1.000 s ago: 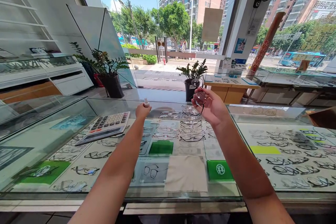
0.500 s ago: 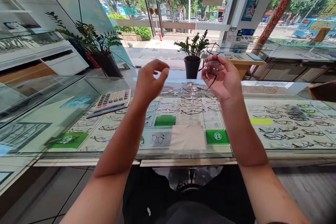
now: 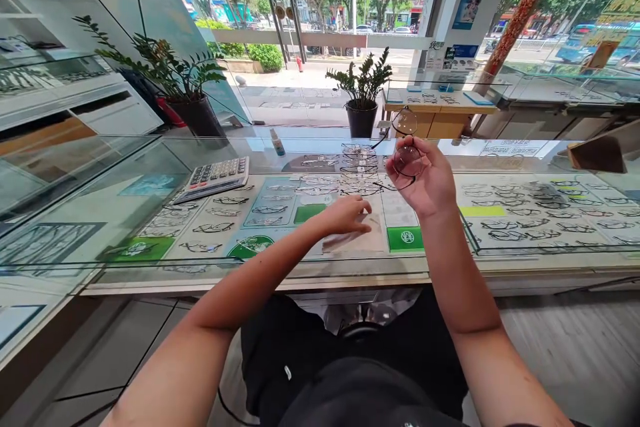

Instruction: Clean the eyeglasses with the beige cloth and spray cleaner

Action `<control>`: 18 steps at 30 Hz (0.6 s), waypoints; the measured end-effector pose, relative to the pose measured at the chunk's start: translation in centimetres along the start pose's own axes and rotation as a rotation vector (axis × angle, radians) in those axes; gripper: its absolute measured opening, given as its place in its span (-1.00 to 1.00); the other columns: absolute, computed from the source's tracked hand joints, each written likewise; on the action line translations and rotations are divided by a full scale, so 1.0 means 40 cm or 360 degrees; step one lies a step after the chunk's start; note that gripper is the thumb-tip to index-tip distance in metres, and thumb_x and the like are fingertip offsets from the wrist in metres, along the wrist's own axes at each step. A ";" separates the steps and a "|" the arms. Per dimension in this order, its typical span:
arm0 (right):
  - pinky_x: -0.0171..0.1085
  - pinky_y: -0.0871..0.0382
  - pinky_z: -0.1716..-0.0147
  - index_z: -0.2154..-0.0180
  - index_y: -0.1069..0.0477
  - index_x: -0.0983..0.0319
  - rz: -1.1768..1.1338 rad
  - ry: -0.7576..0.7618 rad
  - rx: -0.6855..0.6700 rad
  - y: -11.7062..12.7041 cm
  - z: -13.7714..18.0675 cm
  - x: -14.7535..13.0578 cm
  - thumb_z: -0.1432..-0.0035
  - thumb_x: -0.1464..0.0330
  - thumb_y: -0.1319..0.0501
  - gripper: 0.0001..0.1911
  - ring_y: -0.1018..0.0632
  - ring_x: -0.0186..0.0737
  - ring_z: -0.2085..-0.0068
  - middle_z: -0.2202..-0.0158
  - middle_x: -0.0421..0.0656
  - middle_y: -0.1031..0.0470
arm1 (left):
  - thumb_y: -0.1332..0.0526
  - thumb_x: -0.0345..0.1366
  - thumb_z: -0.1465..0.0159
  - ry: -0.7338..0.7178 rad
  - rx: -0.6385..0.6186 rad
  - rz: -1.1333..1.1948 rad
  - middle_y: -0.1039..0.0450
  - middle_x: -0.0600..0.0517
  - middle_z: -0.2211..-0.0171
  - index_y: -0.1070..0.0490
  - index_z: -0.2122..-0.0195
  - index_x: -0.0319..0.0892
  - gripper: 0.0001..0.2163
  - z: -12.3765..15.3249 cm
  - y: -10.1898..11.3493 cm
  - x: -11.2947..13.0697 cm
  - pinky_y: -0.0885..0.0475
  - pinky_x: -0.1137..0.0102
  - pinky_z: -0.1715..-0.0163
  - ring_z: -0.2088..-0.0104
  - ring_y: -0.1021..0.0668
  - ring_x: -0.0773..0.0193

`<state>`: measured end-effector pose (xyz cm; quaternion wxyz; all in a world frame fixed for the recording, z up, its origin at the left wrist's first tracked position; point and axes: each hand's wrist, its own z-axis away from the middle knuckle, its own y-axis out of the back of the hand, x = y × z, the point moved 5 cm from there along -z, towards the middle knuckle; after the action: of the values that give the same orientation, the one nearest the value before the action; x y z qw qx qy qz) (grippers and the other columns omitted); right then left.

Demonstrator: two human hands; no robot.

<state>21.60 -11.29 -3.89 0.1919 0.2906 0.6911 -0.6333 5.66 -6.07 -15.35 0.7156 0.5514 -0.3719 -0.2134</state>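
A pair of round, thin dark-rimmed eyeglasses (image 3: pixel 407 161) is held up over the counter in my right hand (image 3: pixel 434 177). The fingers are closed around the lower lens, while the other lens and the temples stick out free. My left hand (image 3: pixel 347 215) is over the beige cleaning cloth (image 3: pixel 357 241), its thumb and fingers apart and slightly bent. Whether those fingertips touch the cloth I cannot tell. The cloth lies flat on the glass counter, beside a green card with a white logo (image 3: pixel 406 239).
Rows of eyeglass frames (image 3: pixel 530 223) lie in the glass display counter (image 3: pixel 300 273). A calculator (image 3: pixel 220 177) rests on top at left, and a small spray bottle (image 3: pixel 277 142) stands near the far edge. Beyond are potted plants (image 3: pixel 362 117) and a wooden table (image 3: pixel 440 117).
My left hand has come down and to the right, from raised in the air to over the cloth. My right hand still holds the eyeglasses, now slightly lower. The view has tilted a little.
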 end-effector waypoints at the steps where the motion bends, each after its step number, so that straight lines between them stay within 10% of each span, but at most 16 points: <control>1: -0.35 -0.63 0.21 0.32 -0.59 0.16 -0.0007 0.0001 0.0013 0.003 0.007 0.000 -0.18 0.36 -0.41 -0.97 -0.60 -0.42 0.40 0.36 -0.29 -0.68 | -0.41 -0.04 -0.30 0.0014 -0.0061 0.0038 -0.56 -0.12 -0.07 -0.52 -0.18 -0.14 -0.52 -0.010 -0.002 0.001 -0.41 0.27 -0.05 -0.12 -0.56 -0.04; 11: -0.29 -0.62 0.17 0.31 -0.58 0.16 0.0026 0.0009 0.0043 0.034 0.031 -0.005 -0.19 0.35 -0.41 -0.95 -0.60 -0.39 0.39 0.33 -0.27 -0.69 | -0.49 -0.10 -0.08 0.0095 -0.0271 0.0189 -0.54 -0.10 -0.11 -0.49 -0.06 -0.13 -0.46 -0.075 -0.011 -0.013 -0.40 0.32 0.07 -0.05 -0.56 0.01; 18: -0.31 -0.63 0.23 0.32 -0.58 0.17 0.0004 -0.0028 0.0047 0.040 0.024 -0.004 -0.18 0.35 -0.41 -0.95 -0.59 -0.39 0.40 0.35 -0.27 -0.68 | -0.40 -0.04 -0.13 0.0113 -0.0288 0.0293 -0.53 0.00 0.33 -0.47 0.23 -0.15 -0.67 -0.081 -0.007 -0.023 -0.23 0.33 0.33 0.31 -0.48 0.14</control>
<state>22.64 -12.20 -5.14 0.1946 0.2887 0.6795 -0.6457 7.60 -3.45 -16.25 0.7917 0.4554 -0.3747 -0.1597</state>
